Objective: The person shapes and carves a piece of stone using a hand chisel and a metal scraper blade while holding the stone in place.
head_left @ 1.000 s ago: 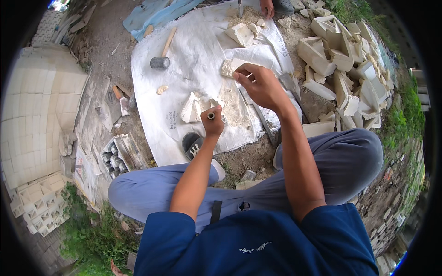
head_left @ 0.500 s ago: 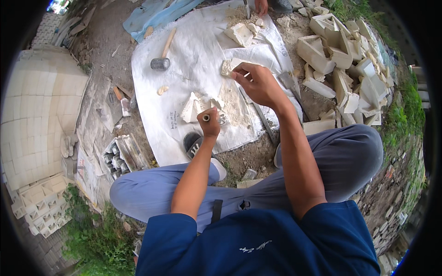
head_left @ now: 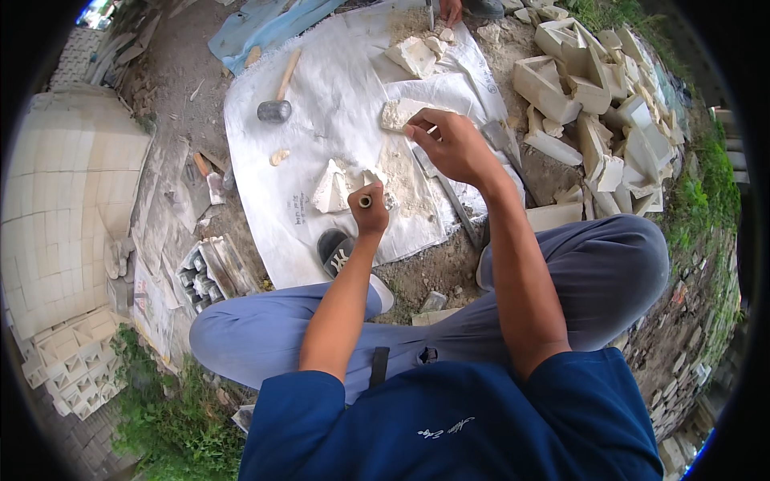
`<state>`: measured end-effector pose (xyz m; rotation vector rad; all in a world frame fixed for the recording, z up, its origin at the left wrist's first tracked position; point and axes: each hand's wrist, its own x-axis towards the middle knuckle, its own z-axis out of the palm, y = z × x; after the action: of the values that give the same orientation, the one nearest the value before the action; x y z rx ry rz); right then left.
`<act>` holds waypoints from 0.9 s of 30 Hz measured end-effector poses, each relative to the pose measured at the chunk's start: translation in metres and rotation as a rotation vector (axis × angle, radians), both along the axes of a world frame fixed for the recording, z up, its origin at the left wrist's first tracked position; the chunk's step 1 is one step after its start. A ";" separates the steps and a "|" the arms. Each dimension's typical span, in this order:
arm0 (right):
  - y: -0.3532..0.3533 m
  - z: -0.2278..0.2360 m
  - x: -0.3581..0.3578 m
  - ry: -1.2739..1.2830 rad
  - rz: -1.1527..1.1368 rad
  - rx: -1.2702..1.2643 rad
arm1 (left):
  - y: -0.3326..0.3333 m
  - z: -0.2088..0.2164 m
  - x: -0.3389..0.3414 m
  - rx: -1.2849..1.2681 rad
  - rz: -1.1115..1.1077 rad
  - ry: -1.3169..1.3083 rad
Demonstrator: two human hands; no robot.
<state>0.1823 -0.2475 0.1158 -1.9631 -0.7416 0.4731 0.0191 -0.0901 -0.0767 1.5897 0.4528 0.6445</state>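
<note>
My left hand is closed in a fist round an upright handle. Only the handle's round butt end shows; the tool's other end is hidden below the fist. Directly behind that fist lies a broken, angular off-white block, plaster-like, with crumbs around it. Beyond it to the right, my right hand pinches the near edge of a rough off-white chunk between thumb and fingers. The chunk rests on a white woven sheet spread over the ground.
A mallet with a dark head lies at the sheet's far left. Metal bars lie right of centre. Broken pale blocks are piled at the right. Another person's hand shows at the far edge. A trowel lies left.
My left fist has shifted slightly to the right over the broken block. My right hand keeps its pinch on the chunk. The view has moved slightly.
</note>
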 end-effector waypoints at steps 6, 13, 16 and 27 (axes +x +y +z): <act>-0.017 -0.017 0.008 -0.059 -0.043 0.040 | -0.011 0.050 0.029 -0.329 0.246 -0.048; -0.010 -0.012 0.006 -0.040 -0.018 -0.038 | -0.023 0.047 0.024 0.069 0.089 -0.009; -0.009 -0.018 0.006 -0.039 -0.003 -0.001 | -0.028 0.023 0.023 0.107 -0.093 0.074; -0.018 -0.021 0.007 -0.048 -0.025 -0.065 | -0.026 0.073 0.030 0.059 0.127 0.075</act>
<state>0.1894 -0.2658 0.0949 -2.0484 -0.7392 0.4416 0.0489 -0.1157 -0.0033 1.6542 0.5990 0.7016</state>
